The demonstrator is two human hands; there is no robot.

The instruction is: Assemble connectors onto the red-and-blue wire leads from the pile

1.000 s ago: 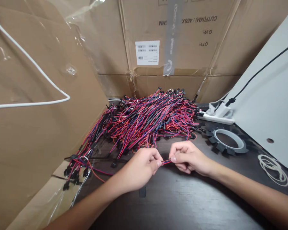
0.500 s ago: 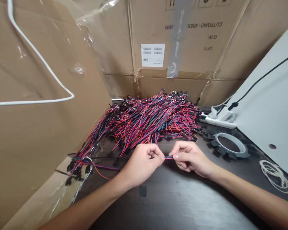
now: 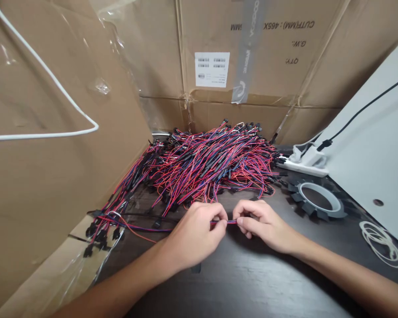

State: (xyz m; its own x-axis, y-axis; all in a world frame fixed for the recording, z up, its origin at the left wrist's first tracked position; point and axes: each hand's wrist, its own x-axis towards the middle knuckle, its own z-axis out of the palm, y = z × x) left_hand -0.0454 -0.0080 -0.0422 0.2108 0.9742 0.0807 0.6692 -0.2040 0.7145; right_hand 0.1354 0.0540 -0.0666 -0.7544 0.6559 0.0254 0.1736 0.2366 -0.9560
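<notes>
A thin red and blue wire lead [image 3: 231, 221] is stretched between my two hands just above the dark table [image 3: 245, 282]. My left hand [image 3: 197, 234] pinches one end with its fingers curled closed. My right hand [image 3: 263, 223] pinches the other end, thumb against forefinger. Just behind the hands lies a big heap of red, blue and black wire leads [image 3: 205, 165] with black connectors. A smaller bundle of the same leads [image 3: 109, 223] lies to the left of my left hand, its connectors fanned out at the table's edge.
Cardboard boxes [image 3: 252, 66] wall in the back and left side. A white cord [image 3: 46, 101] hangs across the left box. At right are a white power strip [image 3: 301, 163], a tape roll on a black toothed ring [image 3: 318, 201], a coil of white wire [image 3: 381, 238] and a slanted white panel [image 3: 378, 154].
My two hands have drawn closer together and dropped slightly toward the table, keeping the wire lead pinched between them. The view has shifted a little.
</notes>
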